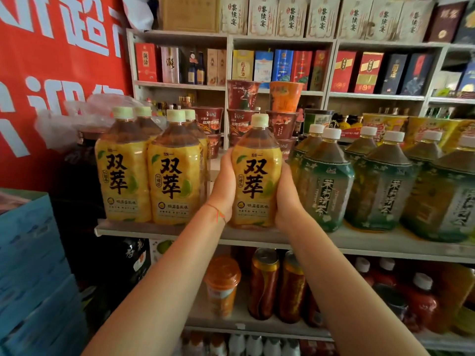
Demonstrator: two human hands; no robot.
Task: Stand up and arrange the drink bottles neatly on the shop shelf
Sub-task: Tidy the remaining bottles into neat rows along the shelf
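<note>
- Yellow-label bottle [257, 173]: upright at shelf centre, base on the shelf edge [159, 231], pale green cap on.
- Left hand [224, 185]: cupped against the bottle's 9 o'clock side; fingers wrap behind, spread not visible.
- Right hand [287, 195]: cupped against its 3 o'clock side; fingers hidden likewise.
- Yellow-label group [149, 168]: upright at 9 o'clock, apart from the held bottle.
- Green-label bottles [380, 181]: upright at 3 o'clock, nearest just beside the right hand.
- Cup noodles [262, 111]: stacked behind at 12 o'clock.
</note>
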